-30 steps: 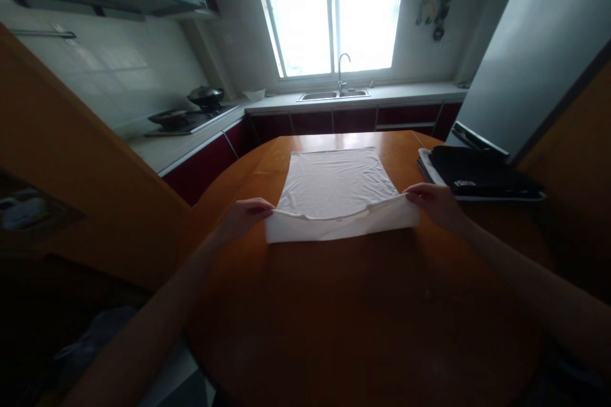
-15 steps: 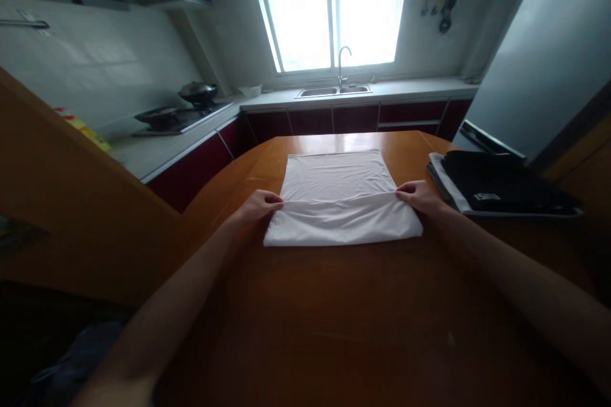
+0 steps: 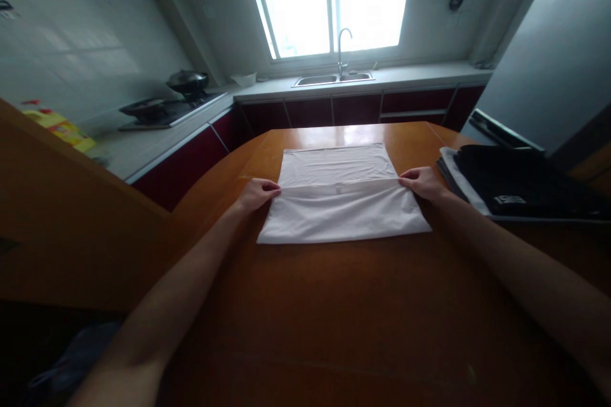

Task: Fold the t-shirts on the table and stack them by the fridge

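Observation:
A white shirt (image 3: 341, 216) lies flat on the wooden table, its near part folded over toward the far side. Wrinkles run across the folded flap, and a small pale patch shows near the middle of its edge. My left hand (image 3: 259, 194) pinches the left end of that edge between thumb and fingers. At the right end, my right hand (image 3: 422, 182) grips the same edge in a similar pinch. Between the two hands the edge is stretched nearly straight. Beyond it, the far part of the shirt lies in a single smooth area with light creases.
The brown table (image 3: 310, 305) fills the foreground. To the right sits a stack of folded clothes, a black one with white print (image 3: 529, 181) on top. Behind are a sink (image 3: 317, 80), a stove with a lidded pan (image 3: 188, 81), and a yellow bottle (image 3: 60, 127).
Both hands have carried the pinched edge farther from me, so the folded flap covers more of the shirt. The view has tilted slightly downward.

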Motion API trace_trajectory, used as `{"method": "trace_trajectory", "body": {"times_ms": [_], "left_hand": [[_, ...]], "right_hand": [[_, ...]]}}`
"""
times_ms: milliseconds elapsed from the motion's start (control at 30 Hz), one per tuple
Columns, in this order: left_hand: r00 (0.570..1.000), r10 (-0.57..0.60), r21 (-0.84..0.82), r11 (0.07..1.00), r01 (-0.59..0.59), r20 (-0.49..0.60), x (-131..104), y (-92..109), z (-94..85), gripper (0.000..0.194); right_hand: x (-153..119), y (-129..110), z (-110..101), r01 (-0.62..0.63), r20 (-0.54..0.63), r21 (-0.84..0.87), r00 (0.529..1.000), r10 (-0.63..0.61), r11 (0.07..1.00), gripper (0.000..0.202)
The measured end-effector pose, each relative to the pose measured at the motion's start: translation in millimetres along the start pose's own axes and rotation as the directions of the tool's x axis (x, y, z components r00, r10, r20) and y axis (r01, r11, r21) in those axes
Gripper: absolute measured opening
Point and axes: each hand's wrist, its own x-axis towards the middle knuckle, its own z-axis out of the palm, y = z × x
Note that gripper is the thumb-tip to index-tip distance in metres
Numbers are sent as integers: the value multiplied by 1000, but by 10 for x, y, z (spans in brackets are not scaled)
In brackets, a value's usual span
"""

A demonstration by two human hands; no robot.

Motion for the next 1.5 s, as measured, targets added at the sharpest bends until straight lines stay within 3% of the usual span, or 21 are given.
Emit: {"method": "trace_trajectory", "body": {"times_ms": [133, 233, 333, 433, 533, 633, 733, 867, 1000, 1100, 1300, 1500], "left_hand": [[1000, 12, 19, 1000, -12, -7, -16, 27, 25, 48], [994, 52, 43, 998, -48, -96, -152, 130, 17, 59], [981, 63, 132, 990, -39, -184, -473, 245, -18, 55], [991, -21, 195, 980, 47, -131, -923, 344, -43, 48], [994, -87, 187, 978, 98, -70, -1324, 436, -23, 53], [994, -100, 108, 989, 105, -50, -1538, 509, 21, 54], [994, -100, 44, 994, 102, -54, -1591, 524, 38, 50], [994, -86, -5, 996, 86, -71, -1605, 451, 21, 46], [996, -38, -34, 999, 35, -83, -1666, 357, 10, 41], [998, 38, -13, 999, -38, -57, -1727, 319, -1, 37], [983, 184, 64, 981, -182, -22, -1774, 278, -3, 31], [967, 246, 102, 966, -239, -60, -1827, 286, 7, 30]], "right_hand": [[39, 42, 9, 21, 43, -84, 999, -18, 996, 17], [-41, 55, -19, 66, 7, -261, 998, -66, 963, 21], [-264, 9, -83, 189, -102, -393, 964, -247, 900, 27], [-613, -107, -110, 343, -124, -343, 906, -404, 875, 23], [-1005, -197, -38, 440, -25, -306, 883, -469, 844, 31], [-1323, -148, 75, 470, 157, -372, 881, -445, 800, 44], [-1499, 7, 126, 442, 296, -465, 894, -336, 767, 58], [-1569, 149, 75, 425, 340, -522, 899, -276, 740, 64], [-1589, 160, -10, 447, 236, -481, 894, -380, 754, 51], [-1601, 139, -73, 500, 162, -449, 861, -483, 741, 33], [-1616, 3, -139, 599, 236, -499, 790, -566, 626, 33], [-1617, -91, -174, 584, 266, -540, 801, -536, 606, 26]]}}
